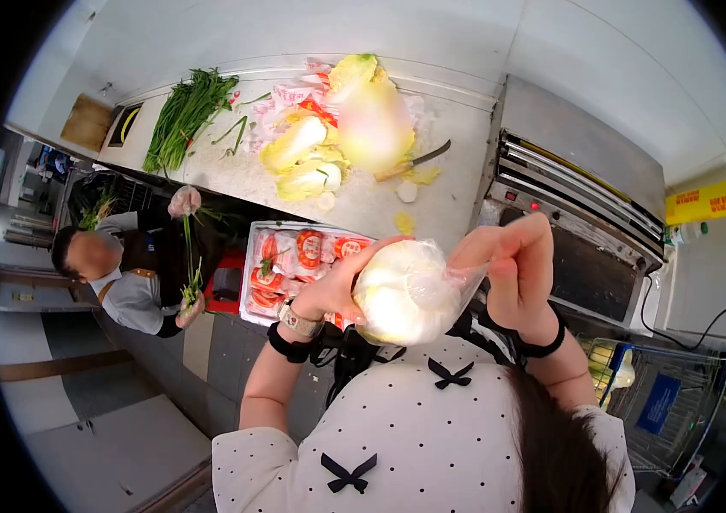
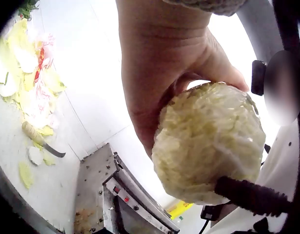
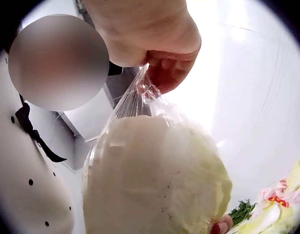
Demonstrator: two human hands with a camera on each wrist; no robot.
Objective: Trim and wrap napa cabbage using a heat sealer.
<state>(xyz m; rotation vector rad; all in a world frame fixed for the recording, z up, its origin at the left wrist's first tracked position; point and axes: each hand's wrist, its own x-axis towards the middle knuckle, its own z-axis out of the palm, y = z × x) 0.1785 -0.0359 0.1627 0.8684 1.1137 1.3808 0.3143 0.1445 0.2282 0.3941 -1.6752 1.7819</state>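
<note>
A pale cabbage (image 1: 405, 295) in clear plastic film is held up in front of the chest. My left hand (image 1: 335, 286) grips it from the side, thumb and fingers spread round it; in the left wrist view the hand (image 2: 164, 63) curves over the wrapped cabbage (image 2: 208, 146). With curled fingers my right hand (image 1: 517, 269) pinches the gathered film. The right wrist view shows the film (image 3: 150, 97) stretched from the right hand (image 3: 154, 44) down to the cabbage (image 3: 159, 170).
On the counter (image 1: 465, 171) lie a large cabbage (image 1: 374, 124), loose leaves (image 1: 299, 145), a knife (image 1: 431, 155) and green stalks (image 1: 188, 115). A wrapping machine (image 1: 585, 197) stands right. Below the counter are a box of red-and-white packets (image 1: 307, 248) and a person (image 1: 136, 274) holding greens.
</note>
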